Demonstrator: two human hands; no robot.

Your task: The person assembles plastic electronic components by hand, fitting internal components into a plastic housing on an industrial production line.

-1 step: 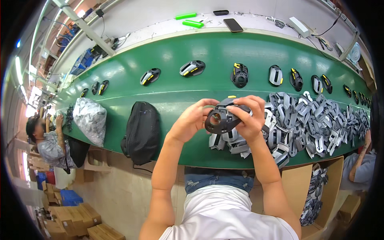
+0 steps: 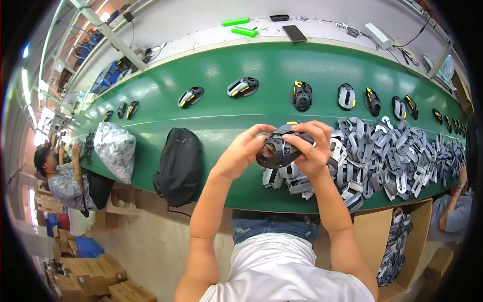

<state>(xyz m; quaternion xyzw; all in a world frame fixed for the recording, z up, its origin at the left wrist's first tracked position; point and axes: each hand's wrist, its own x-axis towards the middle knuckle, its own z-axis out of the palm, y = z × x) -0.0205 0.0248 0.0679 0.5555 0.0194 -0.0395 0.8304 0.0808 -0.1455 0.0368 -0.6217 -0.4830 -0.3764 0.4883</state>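
Both of my hands hold one black plastic housing (image 2: 275,155) above the near side of the green bench. It is rounded, with a circular hole in it and a small yellow piece at its far edge. The fingers of my left hand (image 2: 243,151) grip its left side. My right hand (image 2: 313,147) has its thumb and fingers closed round the upper right side, hiding part of it. Beneath and right of my right hand lies a large heap of grey plastic parts (image 2: 377,153). A black bag (image 2: 179,163) rests left of my left forearm.
Black housings with yellow pieces, such as this one (image 2: 301,95), stand in a row across the green bench (image 2: 201,65). A stuffed clear plastic bag (image 2: 114,151) is at left. A phone (image 2: 294,33) lies on the back shelf. An open carton (image 2: 372,236) holds grey parts. People sit at either side.
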